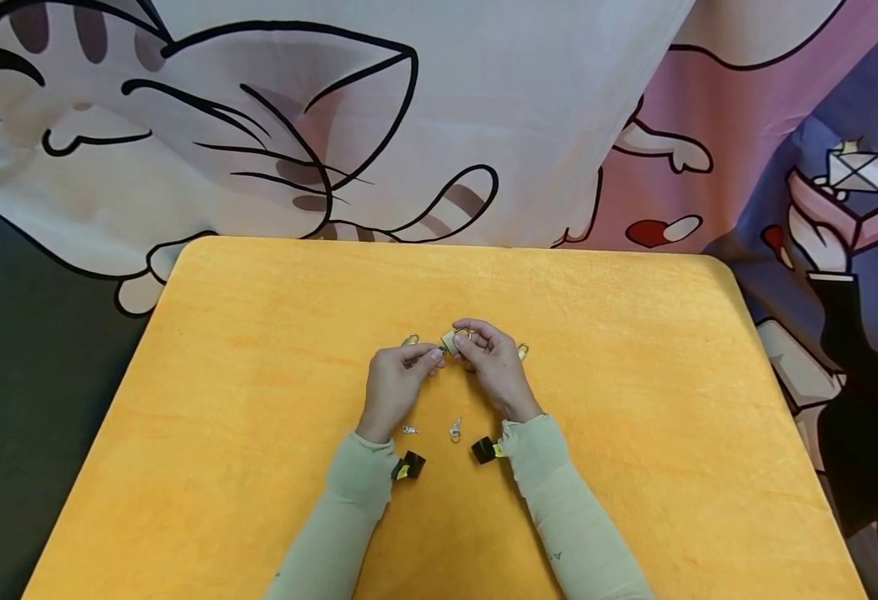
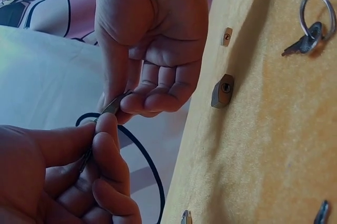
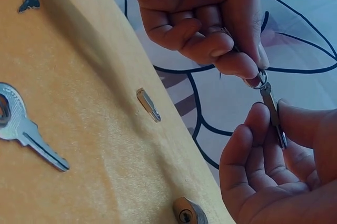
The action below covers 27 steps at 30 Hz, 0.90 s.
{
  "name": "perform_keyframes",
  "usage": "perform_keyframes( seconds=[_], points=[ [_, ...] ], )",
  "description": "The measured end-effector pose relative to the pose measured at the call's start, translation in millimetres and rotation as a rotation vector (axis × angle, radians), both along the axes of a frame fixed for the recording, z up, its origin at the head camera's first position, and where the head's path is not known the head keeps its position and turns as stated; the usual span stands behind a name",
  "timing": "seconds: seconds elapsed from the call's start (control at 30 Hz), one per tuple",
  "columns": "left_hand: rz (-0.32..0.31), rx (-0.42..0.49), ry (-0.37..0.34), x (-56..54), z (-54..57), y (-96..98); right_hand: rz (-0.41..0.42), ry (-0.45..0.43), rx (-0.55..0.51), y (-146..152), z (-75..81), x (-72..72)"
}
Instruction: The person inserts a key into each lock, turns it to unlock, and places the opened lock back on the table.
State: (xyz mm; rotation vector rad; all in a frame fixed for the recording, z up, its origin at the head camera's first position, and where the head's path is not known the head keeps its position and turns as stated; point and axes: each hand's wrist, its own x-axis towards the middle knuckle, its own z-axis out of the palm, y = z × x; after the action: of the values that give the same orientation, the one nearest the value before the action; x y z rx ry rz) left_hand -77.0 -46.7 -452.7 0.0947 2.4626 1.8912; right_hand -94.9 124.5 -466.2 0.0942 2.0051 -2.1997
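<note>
The lock (image 1: 449, 342) is held up above the table (image 1: 596, 500), between 2 hands. On its right side it is gripped by the right hand (image 1: 494, 367), with the thumb set against the fingers. On its left side a key (image 1: 442, 349) is pinched by the left hand (image 1: 397, 379). At those fingertips a ring (image 3: 256, 84) is shown in the right wrist view, just beside the end of the lock.

The step in hand is judged to be the fitting or turning of the key at the lock's left end. Whether the blade is inside or only touching cannot be told, since that spot is covered by fingers. The next move seems to call for the lock to be kept steady by the right hand while the key is lined up squarely and, if seated, turned by the left; a skewed blade could bind.

On the table, the left lock (image 1: 410, 339) is seen to the left of the held lock, and the right lock (image 1: 523, 351) to its right, past the right hand. Nearer the person than the held lock, 2 spare keys are laid: the ringed key (image 1: 455, 429) and, farther left, the small key (image 1: 410, 430).
</note>
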Motion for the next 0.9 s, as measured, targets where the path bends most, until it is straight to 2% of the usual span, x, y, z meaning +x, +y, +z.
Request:
perform_keyframes(
  seconds=[0.47, 0.9],
  points=[
    [0.046, -0.039, 0.013, -0.1, -1.7, 0.5, 0.001, 0.004, -0.026, -0.6, 0.0, 0.8],
    [0.043, -0.071, 0.034, 2.2, -3.3, -0.6, 0.002, -0.016, -0.026, -1.9, 3.9, 4.0]
  ],
)
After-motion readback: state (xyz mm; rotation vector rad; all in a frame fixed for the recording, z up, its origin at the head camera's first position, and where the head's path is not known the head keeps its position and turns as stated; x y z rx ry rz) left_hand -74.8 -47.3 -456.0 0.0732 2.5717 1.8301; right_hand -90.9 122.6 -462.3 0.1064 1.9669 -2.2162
